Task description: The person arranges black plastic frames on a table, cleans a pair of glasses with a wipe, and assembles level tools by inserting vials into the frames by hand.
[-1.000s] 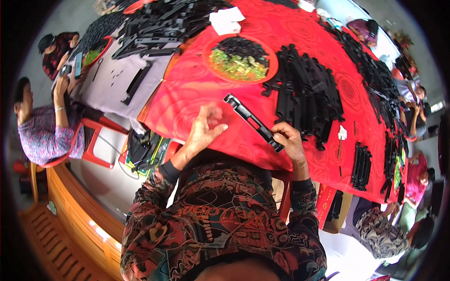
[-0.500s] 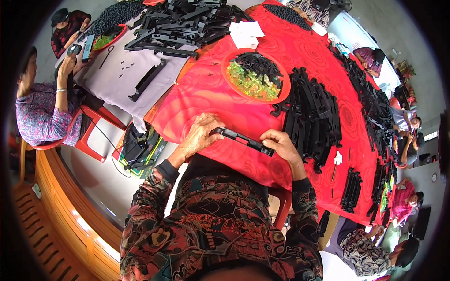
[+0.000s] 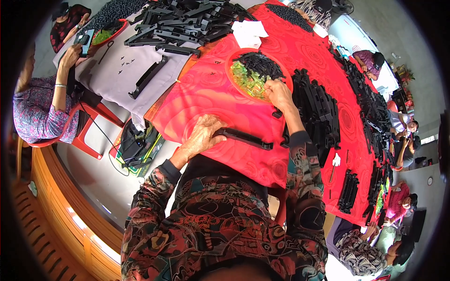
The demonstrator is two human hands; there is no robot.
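Observation:
My left hand [image 3: 204, 136] grips one end of a long black plastic bar [image 3: 251, 139], held level over the near edge of the red-covered table. My right hand [image 3: 280, 96] is at the right side of a round orange-red bowl [image 3: 230, 79], fingers drawn together at its contents. Small yellow-green pieces [image 3: 251, 80] fill the near part of that bowl, and thin black pieces [image 3: 262, 64] lie behind them. Whatever is between my right fingertips is too small to make out. Beside my right wrist lies a row of similar black bars [image 3: 315, 114].
A heap of black bars [image 3: 183, 23] covers the far left, on a pale cloth [image 3: 105, 82] with a single bar [image 3: 147, 77] and scissors [image 3: 107, 51]. White paper [image 3: 248, 33] lies behind the bowl. A person [image 3: 47, 107] sits at left; others sit along the right.
My right hand has let go of the bar's right end and moved up to the bowl. My left hand still holds the bar. The person at left has shifted slightly.

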